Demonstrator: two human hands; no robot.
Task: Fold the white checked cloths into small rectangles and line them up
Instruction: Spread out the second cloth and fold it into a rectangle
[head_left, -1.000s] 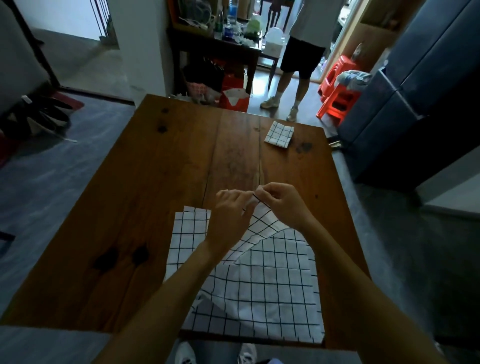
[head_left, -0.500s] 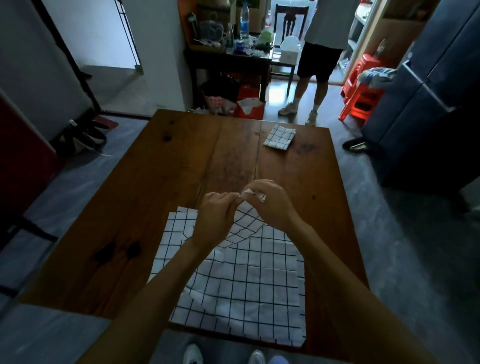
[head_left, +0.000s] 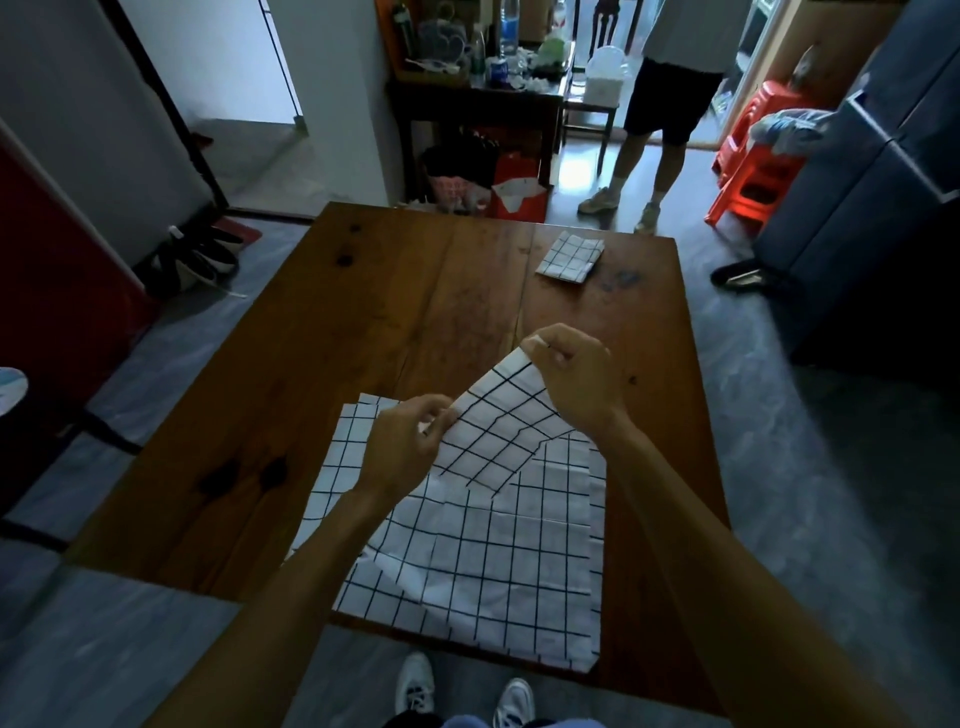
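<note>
Near the wooden worktop's (head_left: 415, 312) front edge, left hand (head_left: 400, 447) and right hand (head_left: 576, 379) are pinching the large white checked cloth's (head_left: 493, 545) lifted corner, fingers clamped; uneven pulling is likely risking a skewed fold.

A person in dark shorts (head_left: 670, 98) stands at one o'clock. Red stools (head_left: 753, 171) sit at two. Shoes (head_left: 202, 254) lie on the floor at ten.

A lived-in home, worn wooden table (head_left: 405, 332) at centre, cluttered side table (head_left: 478, 98) with bottles at 12 o'clock, red plastic stools (head_left: 748, 171) at 2 o'clock, shoes (head_left: 202, 260) by doorway at 10 o'clock
</note>
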